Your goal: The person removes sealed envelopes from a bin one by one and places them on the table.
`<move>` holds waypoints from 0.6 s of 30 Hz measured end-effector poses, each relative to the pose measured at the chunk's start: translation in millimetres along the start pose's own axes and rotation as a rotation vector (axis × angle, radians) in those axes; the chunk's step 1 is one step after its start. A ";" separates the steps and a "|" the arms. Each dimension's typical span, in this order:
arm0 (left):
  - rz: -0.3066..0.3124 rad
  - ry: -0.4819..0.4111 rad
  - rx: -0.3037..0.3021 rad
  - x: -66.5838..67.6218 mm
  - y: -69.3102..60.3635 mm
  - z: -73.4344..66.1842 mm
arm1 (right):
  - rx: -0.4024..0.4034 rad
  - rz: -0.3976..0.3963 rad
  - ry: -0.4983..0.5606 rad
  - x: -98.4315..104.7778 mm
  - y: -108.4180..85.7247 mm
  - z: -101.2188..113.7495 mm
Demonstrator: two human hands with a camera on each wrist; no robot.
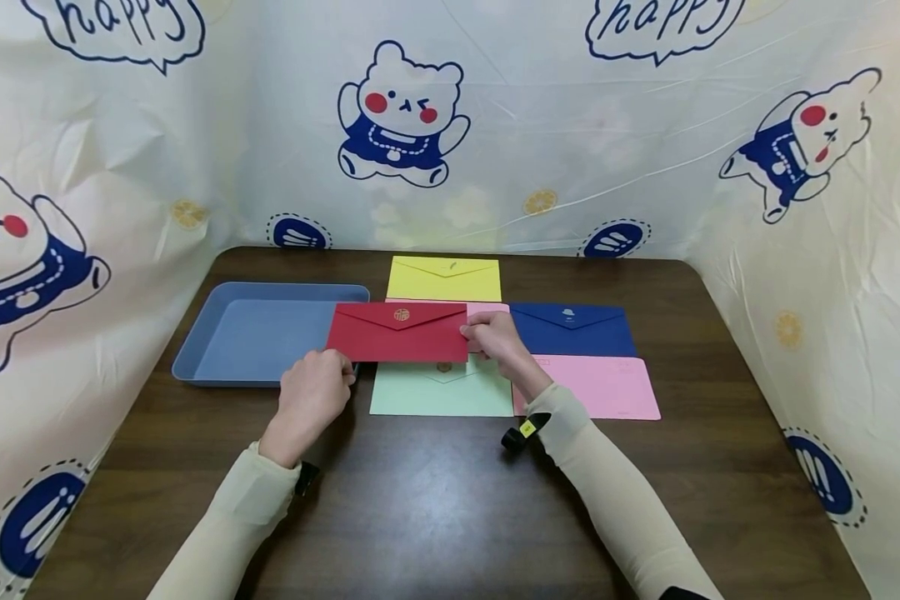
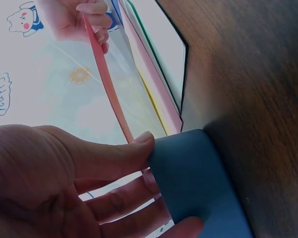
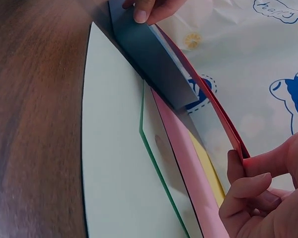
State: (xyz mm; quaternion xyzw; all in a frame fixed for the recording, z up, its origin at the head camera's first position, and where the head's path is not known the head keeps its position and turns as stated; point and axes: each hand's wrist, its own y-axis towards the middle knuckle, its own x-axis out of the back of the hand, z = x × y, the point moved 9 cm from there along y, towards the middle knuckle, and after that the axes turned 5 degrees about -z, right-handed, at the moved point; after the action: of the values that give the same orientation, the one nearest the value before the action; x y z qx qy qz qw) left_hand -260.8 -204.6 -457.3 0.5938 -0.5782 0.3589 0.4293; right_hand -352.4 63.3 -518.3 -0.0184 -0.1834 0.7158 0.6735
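Observation:
A red envelope (image 1: 397, 333) with a gold emblem on its flap is held above the table between both hands. My right hand (image 1: 497, 343) pinches its right edge between thumb and fingers. At its lower left corner my left hand (image 1: 315, 396) pinches it, thumb (image 2: 144, 141) on one side and fingers on the other, close to the rim of a blue tray (image 1: 270, 333). Beneath the red envelope lie a mint green envelope (image 1: 442, 392) and a pink one (image 1: 487, 307), both partly covered.
Behind these lies a yellow envelope (image 1: 445, 279). A dark blue envelope (image 1: 570, 329) and another pink envelope (image 1: 592, 387) are on the right. The brown wooden table (image 1: 435, 500) is bounded by a printed cloth (image 1: 570, 125) at the back and sides.

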 end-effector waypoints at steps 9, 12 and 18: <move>0.012 -0.005 0.010 -0.4 0.8 -1.2 | -0.017 -0.008 0.007 11.3 0.4 -3.6; 0.017 -0.005 0.017 -0.7 0.9 -0.8 | -0.022 -0.002 0.007 13.8 0.6 -4.5; 0.022 0.002 0.021 0.6 0.6 -1.1 | -0.027 -0.003 0.011 18.6 0.5 -5.8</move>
State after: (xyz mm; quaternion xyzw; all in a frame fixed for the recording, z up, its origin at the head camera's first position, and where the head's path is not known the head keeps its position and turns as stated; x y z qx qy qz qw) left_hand -261.4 -203.8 -456.3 0.5916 -0.5805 0.3701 0.4197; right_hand -353.0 82.7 -519.7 -0.0315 -0.1894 0.7123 0.6751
